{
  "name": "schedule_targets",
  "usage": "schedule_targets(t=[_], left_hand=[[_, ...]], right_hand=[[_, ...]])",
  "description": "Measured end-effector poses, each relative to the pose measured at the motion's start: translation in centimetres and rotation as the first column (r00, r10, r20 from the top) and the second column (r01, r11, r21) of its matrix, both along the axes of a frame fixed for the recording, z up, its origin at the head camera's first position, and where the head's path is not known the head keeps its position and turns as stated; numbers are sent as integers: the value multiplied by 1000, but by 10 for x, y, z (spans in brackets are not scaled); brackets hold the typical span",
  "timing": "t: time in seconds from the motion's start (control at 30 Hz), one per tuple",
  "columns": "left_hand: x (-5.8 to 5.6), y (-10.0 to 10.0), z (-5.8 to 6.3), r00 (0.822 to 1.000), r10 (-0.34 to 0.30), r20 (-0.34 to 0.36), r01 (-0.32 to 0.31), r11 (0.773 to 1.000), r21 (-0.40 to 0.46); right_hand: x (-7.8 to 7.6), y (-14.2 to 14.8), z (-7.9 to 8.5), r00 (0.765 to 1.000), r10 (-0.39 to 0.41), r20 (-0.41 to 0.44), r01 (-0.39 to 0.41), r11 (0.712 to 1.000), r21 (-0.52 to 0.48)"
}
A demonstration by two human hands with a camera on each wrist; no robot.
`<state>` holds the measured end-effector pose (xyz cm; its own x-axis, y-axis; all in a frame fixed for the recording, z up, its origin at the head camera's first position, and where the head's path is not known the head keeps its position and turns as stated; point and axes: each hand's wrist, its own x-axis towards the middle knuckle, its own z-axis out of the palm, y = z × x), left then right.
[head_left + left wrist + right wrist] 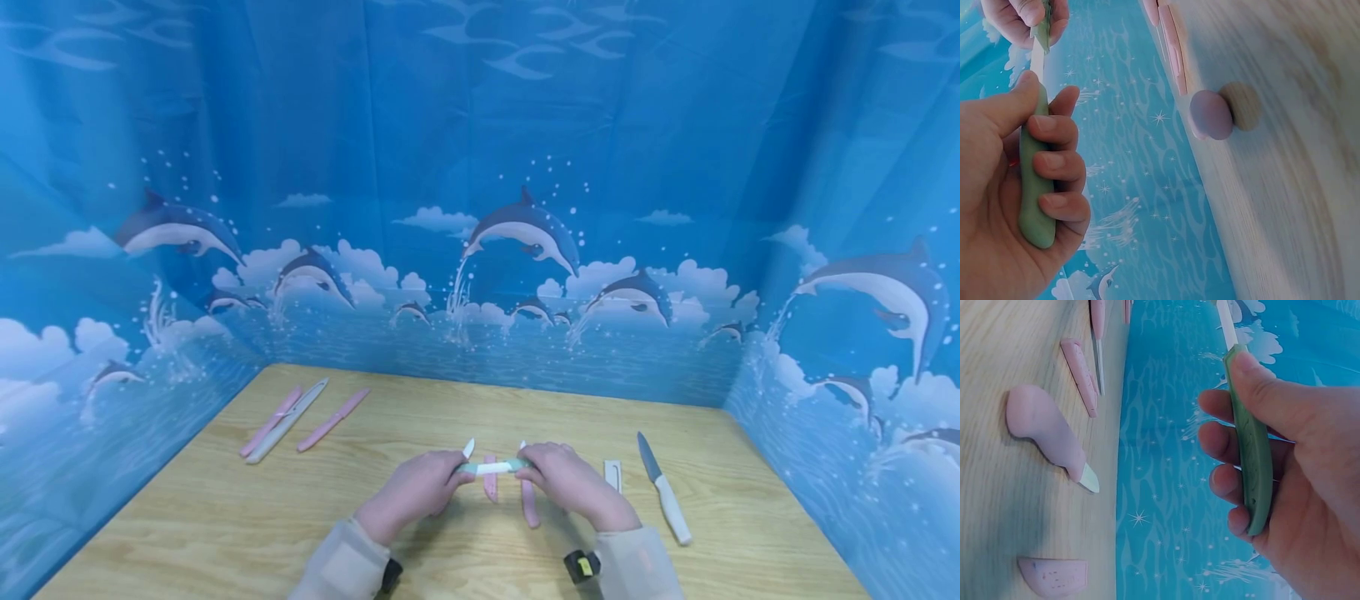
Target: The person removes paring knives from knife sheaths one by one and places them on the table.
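Observation:
My left hand (420, 487) grips the smooth green handle (1036, 181) of a small knife, its fingers curled round it. With my right hand (566, 479) I hold a green sheath (1254, 450) between thumb and fingers. A white blade (492, 468) bridges the two, its tip end hidden in or behind the sheath. Both are held above the table. Below them lie a pink sheath (491, 483) and a pink-handled knife (529, 508), with its blade bare. Another white blade (469, 447) shows beyond my left hand, which covers the rest of it.
On the wooden table (225, 517), a large white-handled knife (673, 510) lies bare at the right, near a white sheath (612, 473). Another pink sheath (1054, 577) is close by. At the back left are a long white piece (285, 423) and pink ones (333, 421). Blue dolphin-print curtains (480, 350) enclose the table.

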<state>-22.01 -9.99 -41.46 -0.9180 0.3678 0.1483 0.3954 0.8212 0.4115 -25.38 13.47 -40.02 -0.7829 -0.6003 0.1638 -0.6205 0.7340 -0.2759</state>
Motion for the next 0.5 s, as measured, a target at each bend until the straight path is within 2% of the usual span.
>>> schedule_targets(t=[0.3, 0.5], left_hand=[[2, -2, 3, 999, -10, 33, 9, 1000, 28], [1, -2, 2, 1000, -3, 31, 3, 1000, 13]], right_hand=[[-1, 3, -1, 1000, 15, -6, -15, 1000, -6], [-2, 3, -1, 1000, 10, -3, -10, 1000, 3]])
